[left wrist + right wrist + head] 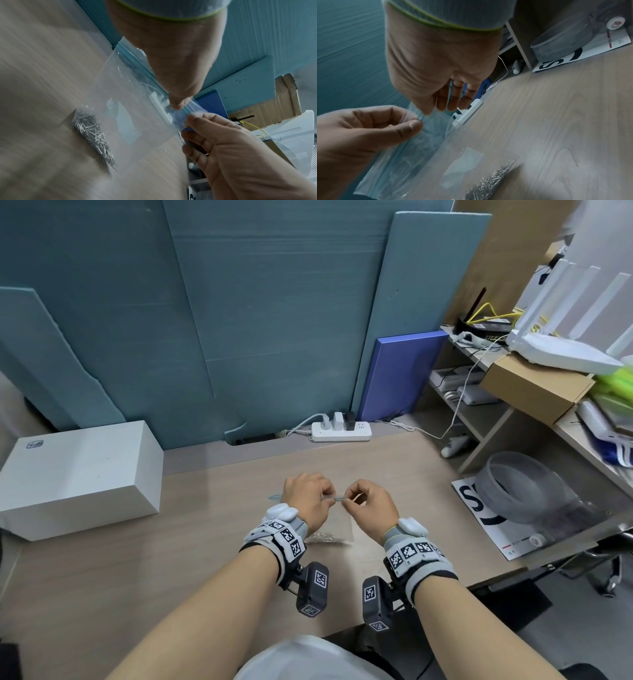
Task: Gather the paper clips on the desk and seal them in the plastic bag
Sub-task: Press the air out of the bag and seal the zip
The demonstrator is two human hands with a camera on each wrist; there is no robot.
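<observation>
A clear zip-top plastic bag (337, 529) hangs upright over the wooden desk (137, 559), its bottom touching the surface. A pile of silver paper clips (92, 134) lies inside along the bottom edge, also visible as paper clips (491, 180) in the right wrist view. My left hand (330, 498) and right hand (347, 501) sit close together, each pinching the blue zip strip (137, 59) at the bag's top. In the left wrist view the left hand (178, 106) pinches the strip with the right hand (192, 119) just beside it. No loose clips show on the desk.
A white box (78, 474) stands at the left of the desk. At the back edge lies a white power strip (340, 431) with plugs in it. A grey round container (524, 491) sits on a printed sheet (479, 508) at the right, beside cluttered shelves (496, 392).
</observation>
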